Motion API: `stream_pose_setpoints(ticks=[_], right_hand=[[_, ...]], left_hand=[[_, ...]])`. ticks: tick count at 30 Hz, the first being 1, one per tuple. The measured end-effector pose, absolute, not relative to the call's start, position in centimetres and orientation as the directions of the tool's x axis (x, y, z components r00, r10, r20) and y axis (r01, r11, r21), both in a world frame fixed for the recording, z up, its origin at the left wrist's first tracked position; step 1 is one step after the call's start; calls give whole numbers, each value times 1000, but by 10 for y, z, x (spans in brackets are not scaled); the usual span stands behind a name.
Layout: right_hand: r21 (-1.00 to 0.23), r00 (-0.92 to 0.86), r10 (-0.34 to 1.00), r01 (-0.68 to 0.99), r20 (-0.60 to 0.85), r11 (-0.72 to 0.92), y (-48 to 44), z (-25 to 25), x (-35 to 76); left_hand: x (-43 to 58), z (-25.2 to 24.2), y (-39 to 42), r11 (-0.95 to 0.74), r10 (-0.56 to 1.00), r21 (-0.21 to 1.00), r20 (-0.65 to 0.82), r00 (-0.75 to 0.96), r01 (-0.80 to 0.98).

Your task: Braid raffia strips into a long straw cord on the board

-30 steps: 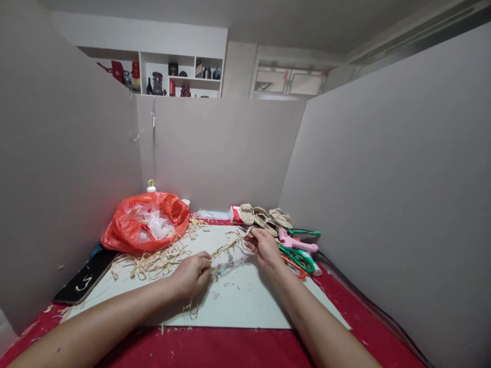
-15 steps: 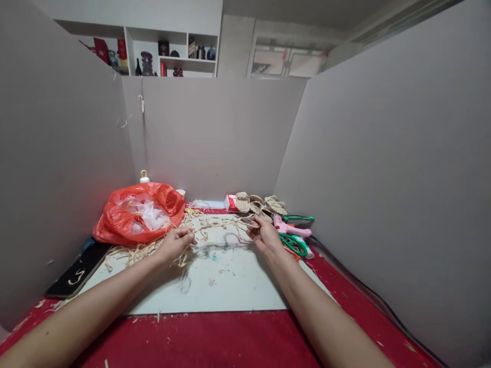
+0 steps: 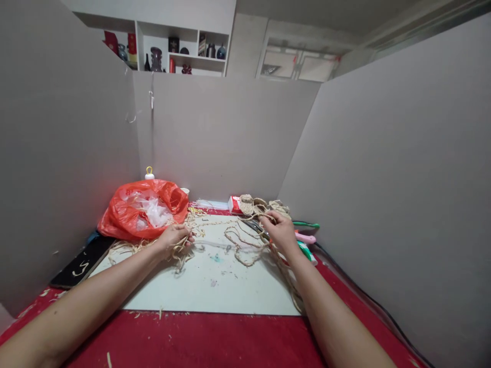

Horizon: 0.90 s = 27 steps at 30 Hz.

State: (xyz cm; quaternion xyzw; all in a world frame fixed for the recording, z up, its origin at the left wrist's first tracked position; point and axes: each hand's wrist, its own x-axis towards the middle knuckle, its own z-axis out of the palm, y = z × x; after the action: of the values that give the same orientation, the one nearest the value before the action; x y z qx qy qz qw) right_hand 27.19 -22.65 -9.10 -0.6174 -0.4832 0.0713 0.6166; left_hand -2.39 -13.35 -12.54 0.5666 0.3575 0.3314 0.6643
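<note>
A long braided straw cord (image 3: 241, 245) lies in loops on the pale board (image 3: 215, 286). My left hand (image 3: 174, 237) is closed on loose straw strands at the cord's left end. My right hand (image 3: 279, 230) is closed on the cord near the board's far right corner, and the cord trails down past my right forearm to the board's front right corner. A heap of loose straw (image 3: 138, 248) lies just left of my left hand.
A red plastic bag (image 3: 141, 212) sits at the back left, with a black slab (image 3: 82, 263) in front of it. Woven straw pieces (image 3: 255, 204), a red-white box (image 3: 233, 204) and pink and green tools (image 3: 305, 237) lie at the back right. Grey partitions enclose the red table (image 3: 215, 340).
The taut cord between my hands has gone slack and now lies in loops on the board. My right hand moved right and back; my left hand moved left, toward the straw heap.
</note>
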Motion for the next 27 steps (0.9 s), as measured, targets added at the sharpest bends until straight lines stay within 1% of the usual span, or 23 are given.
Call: stream_pose_setpoints(ticks=[2, 5, 8, 10, 13, 17, 18, 19, 21, 23, 25, 27], right_hand=[[-736, 473, 679, 660, 562, 150, -233, -76, 282], [-581, 391, 699, 813, 599, 44, -238, -50, 300], [-441, 294, 751, 897, 592, -4, -239, -36, 314], [-378, 220, 808, 926, 547, 3, -239, -42, 315], [-329, 126, 852, 943, 509, 57, -245, -63, 298], [-321, 77, 792, 934, 606, 155, -261, -88, 242], [-357, 60, 754, 903, 654, 238, -264, -92, 225], [-355, 1, 740, 878, 673, 321, -267, -96, 209], [-272, -127, 731, 874, 670, 402, -267, -103, 180], [-187, -195, 771, 907, 607, 377, -262, -112, 161], [-166, -191, 802, 927, 566, 338, -257, -121, 152], [-170, -174, 825, 936, 538, 309, -255, -129, 149]], left_hand=[[-26, -124, -131, 143, 846, 988, -92, 525, -56], [-26, -123, -132, 145, 832, 986, -79, 550, -77], [-22, -121, -138, 141, 797, 986, -61, 600, -87], [-20, -120, -142, 140, 774, 986, -51, 631, -92], [-19, -122, -146, 153, 756, 983, -52, 653, -99], [-17, -127, -147, 185, 743, 978, -73, 666, -98], [-17, -128, -147, 192, 737, 977, -79, 671, -96], [-17, -129, -148, 198, 732, 976, -83, 676, -94], [-17, -128, -152, 205, 722, 974, -85, 686, -95], [-16, -126, -156, 212, 714, 972, -83, 695, -102], [-15, -124, -160, 227, 709, 967, -80, 701, -118], [-14, -122, -163, 255, 705, 956, -79, 704, -148]])
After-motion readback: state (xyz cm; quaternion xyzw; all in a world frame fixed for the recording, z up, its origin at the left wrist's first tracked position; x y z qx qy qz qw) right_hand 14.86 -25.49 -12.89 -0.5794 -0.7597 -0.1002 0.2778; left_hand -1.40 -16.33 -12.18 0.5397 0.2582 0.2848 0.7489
